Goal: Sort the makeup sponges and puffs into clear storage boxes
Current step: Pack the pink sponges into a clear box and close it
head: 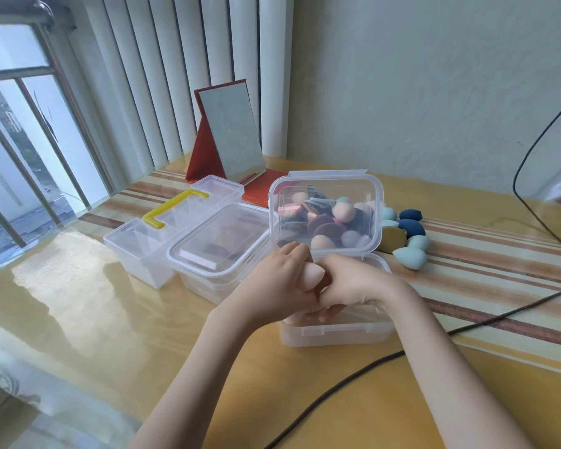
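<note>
Tabletop (78, 319), yellow and glossy with a striped runner, carries every item; positions below are given relative to the open clear box (337, 332) near the middle of it. Folding mirror (230, 137) with a red stand is upright well behind that box and to its left. Compartment case (146, 251) with a yellow handle (172, 207) sits well to the left of the box, and a lidded clear box (217, 251) lies between the two, just beside the open box. Raised lid (326, 215) of the open box stands upright at its rear edge, with a heap of mixed sponges and puffs (324, 222) seen through it. Black cable (353, 380) runs across the table in front of the box and off to its right. Blue and teal sponges (408, 234) lie behind the box to the right. Left hand (279, 286) and right hand (353, 286) meet over the open box. Left fingers curl around a pale pink sponge (314, 273); right fingers are curled down into the box, and what they hold cannot be told.
</note>
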